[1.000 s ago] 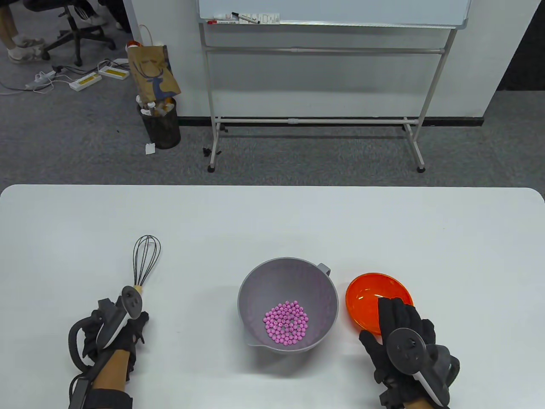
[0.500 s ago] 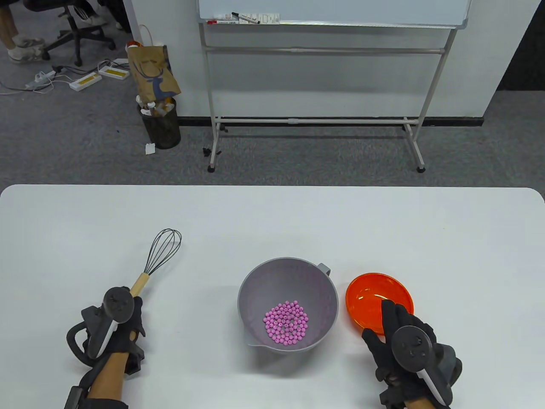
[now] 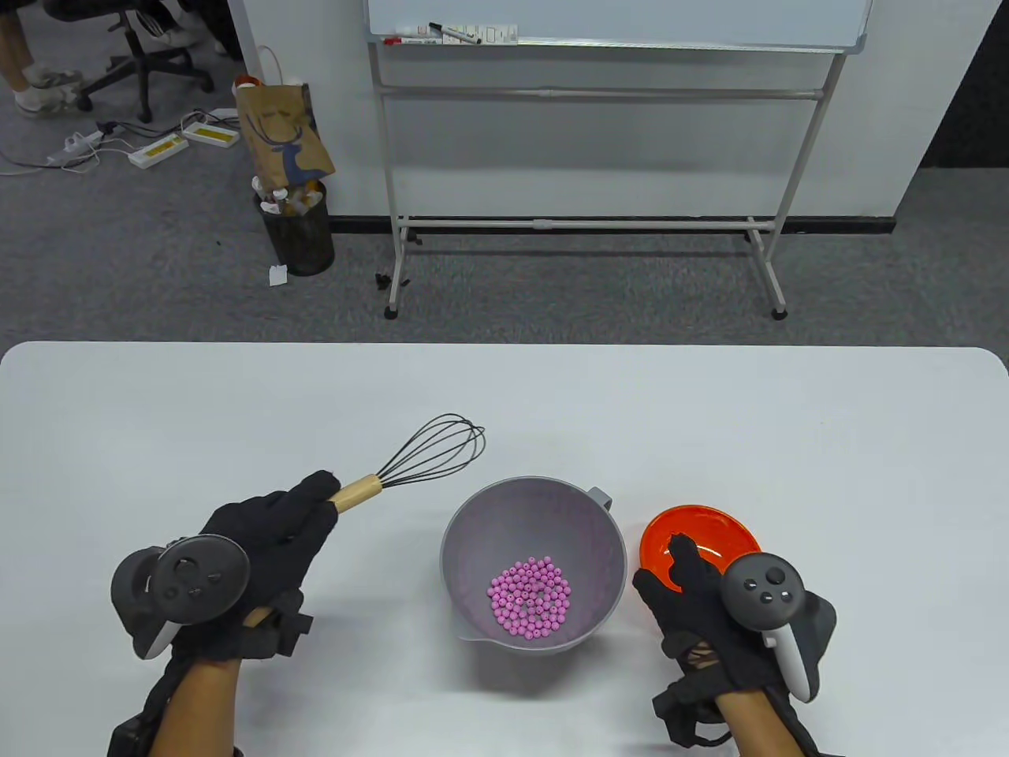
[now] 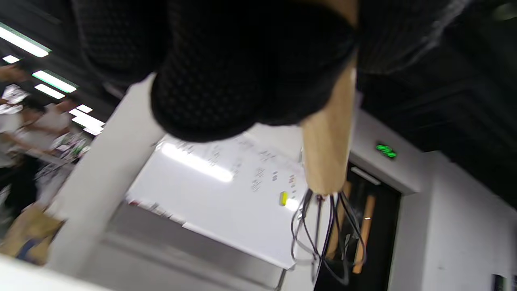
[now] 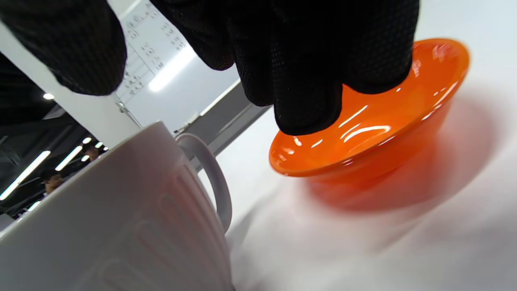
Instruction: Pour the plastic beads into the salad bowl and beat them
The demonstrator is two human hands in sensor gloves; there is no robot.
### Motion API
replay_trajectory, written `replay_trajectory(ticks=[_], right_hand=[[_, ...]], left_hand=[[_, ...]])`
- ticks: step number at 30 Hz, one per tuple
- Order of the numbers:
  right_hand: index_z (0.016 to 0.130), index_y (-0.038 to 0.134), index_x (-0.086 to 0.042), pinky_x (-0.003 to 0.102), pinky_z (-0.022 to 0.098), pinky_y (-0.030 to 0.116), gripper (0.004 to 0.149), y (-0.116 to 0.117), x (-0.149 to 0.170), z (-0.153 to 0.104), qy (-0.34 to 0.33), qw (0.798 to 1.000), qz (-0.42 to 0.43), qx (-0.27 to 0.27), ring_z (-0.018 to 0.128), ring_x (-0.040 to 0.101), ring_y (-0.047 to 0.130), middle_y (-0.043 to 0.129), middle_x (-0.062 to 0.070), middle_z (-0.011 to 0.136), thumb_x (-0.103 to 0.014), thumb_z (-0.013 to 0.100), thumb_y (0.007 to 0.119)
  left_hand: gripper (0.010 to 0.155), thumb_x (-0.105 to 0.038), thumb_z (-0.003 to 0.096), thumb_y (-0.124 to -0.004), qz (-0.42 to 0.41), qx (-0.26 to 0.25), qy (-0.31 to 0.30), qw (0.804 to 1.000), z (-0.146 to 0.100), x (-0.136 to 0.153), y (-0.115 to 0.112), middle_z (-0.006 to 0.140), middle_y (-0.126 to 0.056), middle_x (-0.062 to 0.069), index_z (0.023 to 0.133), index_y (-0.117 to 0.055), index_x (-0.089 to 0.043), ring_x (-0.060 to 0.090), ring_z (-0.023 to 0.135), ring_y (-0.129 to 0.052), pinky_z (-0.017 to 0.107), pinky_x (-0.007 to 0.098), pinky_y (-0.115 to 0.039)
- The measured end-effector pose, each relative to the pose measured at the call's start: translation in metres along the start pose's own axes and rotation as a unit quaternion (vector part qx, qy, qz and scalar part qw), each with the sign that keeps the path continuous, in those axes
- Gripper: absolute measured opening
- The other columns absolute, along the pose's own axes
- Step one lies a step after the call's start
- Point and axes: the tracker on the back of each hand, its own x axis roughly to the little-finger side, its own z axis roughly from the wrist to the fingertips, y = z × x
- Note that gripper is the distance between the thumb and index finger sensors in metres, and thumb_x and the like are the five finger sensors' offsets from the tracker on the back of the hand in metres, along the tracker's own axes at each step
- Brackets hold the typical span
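whisk (image 3: 426, 457): in left hand (image 3: 260, 544), fingers wrapped round the wooden handle, wire head up off the counter (image 3: 504, 394), pointing toward the far-right, just left of the salad bowl
whisk handling: likely light; wires thin and springy, handle stiff and probably grippy, so hold by the wood, never the wires
beads (image 3: 530, 595): pink, heaped at the bottom of the salad bowl (image 3: 473, 536); pour looks done
bead handling: small, round, hard, probably light; likely to bounce or hop out if beaten hard
salad bowl handling: grey plastic, likely light, may slide on the smooth counter; steady it at the rim or side handle
right hand (image 3: 698, 607): holds nothing, fingers loosely curved over the near rim of the orange bowl (image 3: 709, 524); contact unclear
orange bowl: empty, glossy, just right of the salad bowl, on the counter
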Motion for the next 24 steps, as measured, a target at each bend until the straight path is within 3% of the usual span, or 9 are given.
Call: replay_trajectory(ticks=[3,6,11,13,16,20,24], right_hand=[[0.106,0.055,-0.016,0.049,0.054,0.076,0.086,0.015,-0.015,0.011,0.036,0.998,-0.044,-0.02,0.07,0.035,0.096,0.081,0.014,0.094,-0.063,0.042,0.086],[0.105,0.054,-0.013,0.047,0.049,0.079,0.088,0.023,-0.022,0.018,0.064,0.995,-0.071,-0.018,0.06,0.032,0.1,0.087,0.011,0.084,-0.063,0.041,0.087],[0.1,0.064,-0.011,0.04,0.033,0.084,0.072,0.034,-0.025,0.027,0.094,0.993,-0.037,-0.055,0.034,0.023,0.105,0.099,0.004,0.061,-0.053,0.045,0.085],[0.096,0.073,-0.012,0.039,0.027,0.084,0.062,0.04,-0.025,0.028,0.094,0.993,-0.034,-0.056,0.025,0.022,0.105,0.101,0.006,0.053,-0.048,0.047,0.083],[0.091,0.079,-0.013,0.037,0.023,0.084,0.055,0.042,-0.031,0.027,0.082,0.994,-0.067,-0.028,0.018,0.019,0.103,0.102,0.006,0.046,-0.046,0.047,0.083],[0.089,0.082,-0.012,0.038,0.022,0.084,0.053,0.043,-0.032,0.026,0.081,0.994,-0.069,-0.012,0.015,0.019,0.102,0.102,0.006,0.043,-0.045,0.047,0.083],[0.088,0.082,-0.011,0.038,0.022,0.084,0.053,0.044,-0.032,0.025,0.081,0.994,-0.072,-0.006,0.015,0.019,0.102,0.102,0.005,0.042,-0.045,0.047,0.083]], left_hand=[[0.047,-0.063,0.0413,-0.081,0.023,-0.017,-0.038,0.999,0.009,-0.039,-0.002,0.029,-0.109,-0.015,0.073,-0.098,-0.034,0.009,0.025,-0.108,0.044,0.038,-0.089],[0.049,-0.069,0.0343,-0.084,0.037,-0.015,-0.061,0.997,0.012,-0.065,-0.019,0.023,-0.108,-0.015,0.066,-0.101,-0.035,0.008,0.022,-0.108,0.043,0.038,-0.09],[0.047,-0.066,0.0336,-0.09,0.101,0.072,-0.095,0.988,0.007,-0.082,-0.072,0.025,-0.109,-0.014,0.066,-0.101,-0.034,0.01,0.024,-0.108,0.045,0.039,-0.089],[0.046,-0.063,0.0361,-0.091,0.141,0.098,-0.104,0.98,0.004,-0.083,-0.083,0.026,-0.108,-0.012,0.07,-0.1,-0.033,0.011,0.025,-0.107,0.045,0.04,-0.088],[0.047,-0.06,0.0375,-0.091,0.203,0.125,-0.117,0.964,0.001,-0.088,-0.086,0.023,-0.106,-0.011,0.074,-0.097,-0.032,0.012,0.023,-0.106,0.045,0.04,-0.088],[0.042,-0.06,0.0376,-0.09,0.214,0.17,-0.159,0.949,-0.002,-0.102,-0.088,0.018,-0.105,-0.012,0.065,-0.102,-0.03,0.011,0.018,-0.104,0.043,0.039,-0.089],[0.042,-0.059,0.0391,-0.089,0.146,0.225,-0.163,0.949,-0.001,-0.11,-0.087,0.017,-0.104,-0.012,0.065,-0.102,-0.028,0.011,0.018,-0.104,0.042,0.038,-0.089]])
